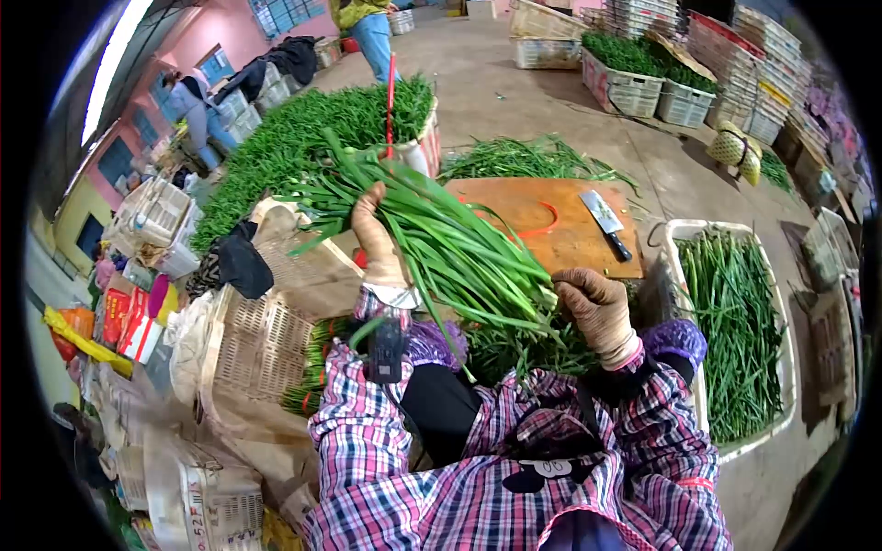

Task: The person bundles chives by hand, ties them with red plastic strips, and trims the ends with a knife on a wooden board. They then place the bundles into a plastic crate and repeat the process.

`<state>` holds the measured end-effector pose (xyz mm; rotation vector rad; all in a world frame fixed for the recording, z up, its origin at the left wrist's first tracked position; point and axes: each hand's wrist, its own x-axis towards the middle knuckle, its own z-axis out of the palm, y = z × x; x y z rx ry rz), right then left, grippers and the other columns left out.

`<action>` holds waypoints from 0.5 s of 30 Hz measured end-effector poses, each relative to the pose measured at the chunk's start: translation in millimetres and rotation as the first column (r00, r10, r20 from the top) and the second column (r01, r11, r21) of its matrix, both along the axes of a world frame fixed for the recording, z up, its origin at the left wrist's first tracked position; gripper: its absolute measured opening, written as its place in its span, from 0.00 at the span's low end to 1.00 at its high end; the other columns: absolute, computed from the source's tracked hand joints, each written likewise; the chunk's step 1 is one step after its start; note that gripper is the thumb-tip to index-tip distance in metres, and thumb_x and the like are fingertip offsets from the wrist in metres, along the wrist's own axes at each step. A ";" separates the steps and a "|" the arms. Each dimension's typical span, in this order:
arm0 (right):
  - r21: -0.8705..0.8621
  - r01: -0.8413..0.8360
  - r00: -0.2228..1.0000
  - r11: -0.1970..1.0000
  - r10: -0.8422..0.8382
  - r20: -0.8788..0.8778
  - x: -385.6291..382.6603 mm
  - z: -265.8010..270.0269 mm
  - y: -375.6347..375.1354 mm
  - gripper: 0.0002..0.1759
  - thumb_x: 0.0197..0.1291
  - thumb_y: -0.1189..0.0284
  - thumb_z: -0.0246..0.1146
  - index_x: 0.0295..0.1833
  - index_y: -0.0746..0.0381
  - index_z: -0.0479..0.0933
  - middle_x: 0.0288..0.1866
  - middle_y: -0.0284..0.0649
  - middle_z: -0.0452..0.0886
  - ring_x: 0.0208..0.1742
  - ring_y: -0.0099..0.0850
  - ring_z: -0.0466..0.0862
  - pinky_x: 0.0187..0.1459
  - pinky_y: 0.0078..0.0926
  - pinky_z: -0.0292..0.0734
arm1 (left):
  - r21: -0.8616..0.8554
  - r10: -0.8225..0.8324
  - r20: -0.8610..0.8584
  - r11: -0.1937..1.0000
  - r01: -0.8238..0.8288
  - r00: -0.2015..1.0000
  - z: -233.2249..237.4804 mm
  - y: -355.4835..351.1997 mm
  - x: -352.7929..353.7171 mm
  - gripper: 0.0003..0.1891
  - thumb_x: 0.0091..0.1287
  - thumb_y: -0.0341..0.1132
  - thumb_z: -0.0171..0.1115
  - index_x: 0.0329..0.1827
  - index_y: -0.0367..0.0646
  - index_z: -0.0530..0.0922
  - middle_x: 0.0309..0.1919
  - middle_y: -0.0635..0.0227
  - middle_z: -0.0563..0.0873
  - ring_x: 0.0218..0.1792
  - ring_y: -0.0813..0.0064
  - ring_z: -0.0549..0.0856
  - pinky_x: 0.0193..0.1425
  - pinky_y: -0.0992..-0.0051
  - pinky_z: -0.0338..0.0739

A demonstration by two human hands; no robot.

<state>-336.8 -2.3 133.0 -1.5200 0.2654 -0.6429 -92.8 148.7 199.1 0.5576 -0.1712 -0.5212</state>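
My left hand (pixel 377 243), in a worn tan glove, is closed around a bunch of long flat green leaves (pixel 450 239) that look like garlic chives. The leaf tips fan out to the upper left, with the pale stalk ends at lower right. There my gloved right hand (pixel 595 308) pinches with bent fingers at the stalk ends; its fingertips are partly hidden. Behind the bunch lies an orange-brown board (pixel 496 195), bearing a knife (pixel 602 213) with a black handle and a red band (pixel 551 216). More loose greens (pixel 533 344) lie below the bunch, over my lap.
A crate of greens (pixel 735 321) stands at my right, and a tan basket (pixel 262 354) with banded bundles at my left. Cut leaves (pixel 524 158) lie beyond the board. A large heap of greens (pixel 294 147) rises at left; two other people are farther back.
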 end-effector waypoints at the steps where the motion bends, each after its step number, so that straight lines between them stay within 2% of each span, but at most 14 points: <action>1: -0.012 -0.007 0.999 1.000 0.008 0.035 -4.9 -0.4 0.7 0.06 0.62 0.77 0.62 0.42 0.68 0.80 0.23 0.29 0.76 0.22 0.16 0.71 0.25 0.15 0.68 | -0.016 0.004 0.064 1.000 -0.003 0.998 -5.4 0.2 10.1 0.13 0.60 0.40 0.57 0.36 0.38 0.79 0.31 0.59 0.85 0.30 0.62 0.84 0.38 0.64 0.82; 2: -0.040 0.008 1.000 0.999 -0.008 0.003 -9.0 -3.8 0.4 0.08 0.63 0.76 0.62 0.45 0.68 0.79 0.24 0.29 0.76 0.23 0.16 0.71 0.25 0.15 0.68 | -0.032 0.009 0.130 0.999 -0.004 0.991 -11.4 2.6 19.2 0.13 0.62 0.39 0.55 0.39 0.37 0.79 0.34 0.58 0.85 0.33 0.62 0.85 0.42 0.64 0.82; 3: -0.033 -0.001 1.000 0.999 0.000 -0.007 -11.6 2.7 3.0 0.09 0.63 0.75 0.62 0.47 0.68 0.78 0.26 0.29 0.77 0.24 0.16 0.72 0.27 0.15 0.69 | -0.040 -0.099 0.207 0.993 0.110 0.973 -6.4 9.5 22.0 0.12 0.63 0.38 0.56 0.40 0.37 0.79 0.35 0.57 0.85 0.33 0.62 0.85 0.42 0.64 0.83; 4: -0.026 -0.012 1.000 1.000 0.011 -0.014 -13.7 7.4 4.8 0.10 0.63 0.75 0.62 0.49 0.67 0.77 0.27 0.29 0.77 0.26 0.16 0.73 0.28 0.15 0.70 | -0.037 0.027 0.182 0.999 -0.020 0.983 -6.7 6.1 20.1 0.12 0.62 0.37 0.57 0.40 0.37 0.80 0.35 0.58 0.85 0.33 0.62 0.85 0.41 0.64 0.83; 5: -0.142 0.039 0.999 0.989 -0.042 -0.020 -11.9 7.5 5.7 0.14 0.64 0.73 0.62 0.53 0.66 0.76 0.31 0.30 0.79 0.30 0.16 0.74 0.32 0.14 0.71 | -0.051 0.040 0.103 0.998 -0.035 0.994 -6.0 4.2 17.6 0.12 0.61 0.36 0.58 0.40 0.36 0.80 0.35 0.58 0.85 0.32 0.62 0.85 0.41 0.64 0.84; 6: -0.025 -0.023 1.000 0.999 0.023 0.002 -10.0 12.0 7.4 0.15 0.63 0.72 0.63 0.54 0.66 0.76 0.32 0.30 0.80 0.32 0.16 0.75 0.34 0.14 0.72 | -0.067 0.057 0.025 0.996 -0.055 0.998 -2.9 3.9 16.3 0.11 0.61 0.36 0.59 0.39 0.36 0.80 0.34 0.59 0.85 0.32 0.62 0.85 0.40 0.65 0.84; 8: -0.109 -0.024 0.999 0.994 0.020 -0.036 -5.7 25.3 11.6 0.17 0.61 0.73 0.64 0.56 0.65 0.76 0.32 0.30 0.80 0.31 0.16 0.75 0.35 0.14 0.73 | -0.054 0.107 0.093 0.993 -0.102 0.990 -11.8 4.1 29.2 0.13 0.60 0.36 0.61 0.42 0.36 0.80 0.36 0.60 0.85 0.33 0.63 0.85 0.41 0.64 0.84; 9: -0.149 -0.013 0.995 0.989 -0.002 -0.102 -5.1 28.9 12.0 0.19 0.59 0.75 0.65 0.56 0.64 0.76 0.36 0.31 0.80 0.35 0.17 0.77 0.39 0.16 0.75 | -0.089 0.050 0.092 0.995 -0.042 0.995 -8.0 4.3 26.4 0.13 0.60 0.36 0.60 0.43 0.36 0.79 0.37 0.59 0.85 0.34 0.63 0.85 0.42 0.64 0.84; 10: -0.143 -0.007 0.995 0.990 -0.007 -0.099 -4.5 25.7 8.4 0.19 0.59 0.75 0.65 0.56 0.64 0.76 0.36 0.31 0.80 0.35 0.17 0.77 0.39 0.16 0.75 | -0.109 0.019 0.157 0.994 -0.002 0.987 -5.9 4.6 22.3 0.13 0.60 0.36 0.59 0.43 0.36 0.78 0.37 0.59 0.85 0.34 0.63 0.85 0.42 0.63 0.84; 12: -0.225 0.081 0.995 0.971 -0.067 0.067 2.0 21.9 3.0 0.23 0.57 0.75 0.67 0.58 0.64 0.74 0.46 0.37 0.80 0.43 0.23 0.80 0.45 0.21 0.76 | -0.070 -0.050 0.111 0.996 0.058 0.993 2.3 4.4 9.2 0.13 0.61 0.36 0.58 0.43 0.36 0.77 0.35 0.59 0.84 0.33 0.63 0.85 0.41 0.64 0.83; 13: -0.456 0.132 0.990 0.880 -0.094 0.105 1.3 28.5 -4.0 0.29 0.53 0.72 0.70 0.61 0.63 0.72 0.55 0.43 0.76 0.53 0.31 0.78 0.54 0.27 0.74 | -0.018 0.039 0.044 0.999 -0.038 0.998 3.1 -1.0 10.7 0.13 0.60 0.37 0.58 0.43 0.37 0.77 0.34 0.60 0.84 0.32 0.64 0.84 0.40 0.65 0.83; 14: -0.552 0.136 0.991 0.823 -0.107 0.085 0.2 34.1 -11.1 0.42 0.48 0.60 0.74 0.67 0.63 0.65 0.62 0.48 0.72 0.62 0.39 0.73 0.61 0.33 0.69 | 0.008 0.079 0.134 0.997 -0.081 0.988 15.2 -2.7 -9.1 0.13 0.59 0.37 0.59 0.42 0.38 0.78 0.34 0.62 0.84 0.32 0.67 0.84 0.39 0.67 0.82; 15: -0.571 0.145 0.989 0.808 -0.110 0.096 3.3 31.9 -16.9 0.49 0.43 0.55 0.74 0.69 0.63 0.62 0.64 0.49 0.70 0.65 0.41 0.70 0.63 0.35 0.67 | 0.053 0.120 0.179 0.990 -0.131 0.977 11.7 -11.6 -7.4 0.12 0.58 0.37 0.60 0.41 0.39 0.78 0.34 0.63 0.84 0.32 0.68 0.83 0.38 0.68 0.81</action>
